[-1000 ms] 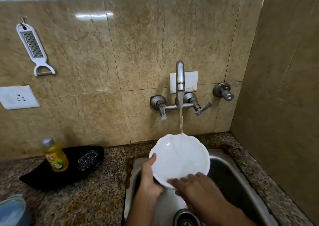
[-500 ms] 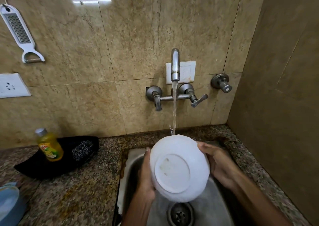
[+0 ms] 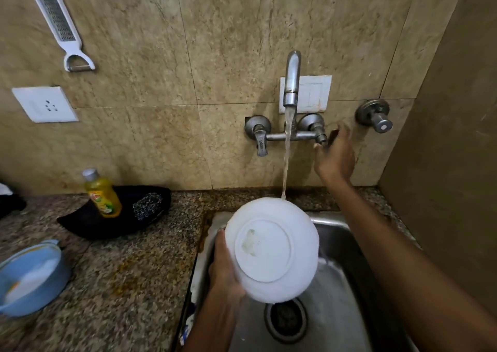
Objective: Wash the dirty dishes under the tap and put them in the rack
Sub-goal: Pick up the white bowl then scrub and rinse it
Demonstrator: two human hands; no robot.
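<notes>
Our left hand (image 3: 224, 267) grips the round white bowl (image 3: 271, 250), underside up, below the running steel tap (image 3: 291, 82); our right hand (image 3: 334, 155) closes on its right lever. Rinsing looks nearly done; racking remains.

Beige marble wall (image 3: 150, 142), granite counter (image 3: 129, 284)

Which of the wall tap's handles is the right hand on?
The right hand is at the right lever handle of the mixer tap. The left lever hangs untouched, and the separate round valve lies beyond the hand.
</notes>
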